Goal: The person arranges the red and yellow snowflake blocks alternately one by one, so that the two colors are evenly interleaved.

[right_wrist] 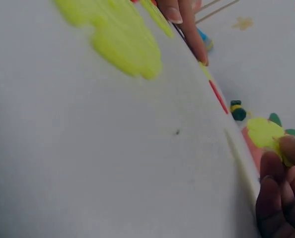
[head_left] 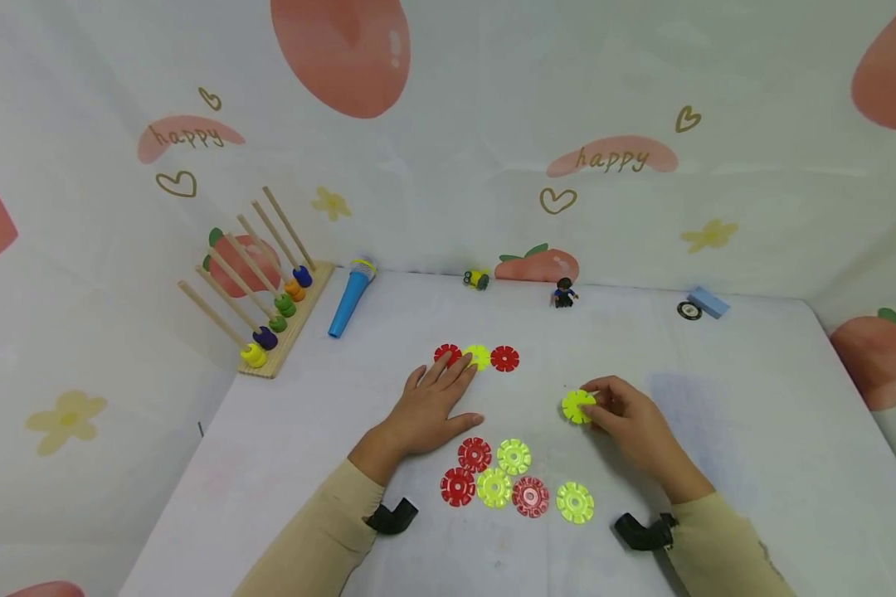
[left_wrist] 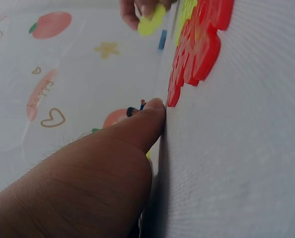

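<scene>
My right hand [head_left: 635, 424] pinches a yellow notched plastic disc [head_left: 578, 406] between thumb and fingers, raised over the table in the right wrist view. My left hand [head_left: 427, 414] lies spread on the table, palm down. Its fingertips rest on the left part of a short row: a red disc [head_left: 445, 356], partly covered by fingers, a yellow disc [head_left: 479, 357] and another red disc [head_left: 504, 358]. Nearer to me, several loose discs lie flat, among them a red disc [head_left: 458, 487], a yellow disc [head_left: 494, 487] and, farthest right, a yellow disc [head_left: 575, 502].
A wooden peg rack [head_left: 269, 365] with coloured beads stands at the back left, beside a blue toy microphone [head_left: 349, 300]. Along the back edge are a small green-yellow toy [head_left: 476, 279], a toy figure [head_left: 564, 293], a blue block [head_left: 708, 302] and a black wheel [head_left: 689, 310].
</scene>
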Motion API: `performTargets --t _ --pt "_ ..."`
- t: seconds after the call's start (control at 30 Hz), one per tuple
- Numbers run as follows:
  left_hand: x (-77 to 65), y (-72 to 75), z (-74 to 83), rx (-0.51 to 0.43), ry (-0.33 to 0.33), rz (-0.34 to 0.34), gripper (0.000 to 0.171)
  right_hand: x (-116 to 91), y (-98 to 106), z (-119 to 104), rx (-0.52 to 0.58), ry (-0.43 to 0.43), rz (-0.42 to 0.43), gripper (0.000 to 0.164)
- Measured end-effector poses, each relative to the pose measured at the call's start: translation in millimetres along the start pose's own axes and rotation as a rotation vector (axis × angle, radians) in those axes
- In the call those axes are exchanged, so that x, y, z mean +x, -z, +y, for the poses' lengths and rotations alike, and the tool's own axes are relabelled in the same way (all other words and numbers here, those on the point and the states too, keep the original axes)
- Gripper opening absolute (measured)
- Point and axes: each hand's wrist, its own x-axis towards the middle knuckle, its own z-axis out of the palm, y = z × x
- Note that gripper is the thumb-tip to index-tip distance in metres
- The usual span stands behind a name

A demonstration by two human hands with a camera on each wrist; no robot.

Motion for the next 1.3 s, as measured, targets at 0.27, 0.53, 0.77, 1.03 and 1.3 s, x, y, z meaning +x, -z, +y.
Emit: performTargets --t 0.27,0.53,0.77,1.03,1.3 --pt "-0.1 0.0 -0.1 0.009 -0.002 0.001 0.085 57 -12 -2 0.14 -0.074 0.019 0.029" --pt "1.1 -1.3 -0.4 0.003 -0.003 -0.001 0.085 81 -25 -10 0.088 -0.085 0.014 0.03" --pt "1.2 -0.3 -0.4 0.012 0.003 -0.004 0.086 65 -35 -15 -0.446 0.151 -0.036 0.051" --pt "1.2 -0.3 0.2 0.014 0.009 0.002 0.086 51 -41 -20 -0.706 0.227 -0.186 0.073" --pt "0.6 -2.4 -1.1 0.02 0.004 0.012 0.086 52 -41 -17 -0.707 0.232 -0.191 0.077"
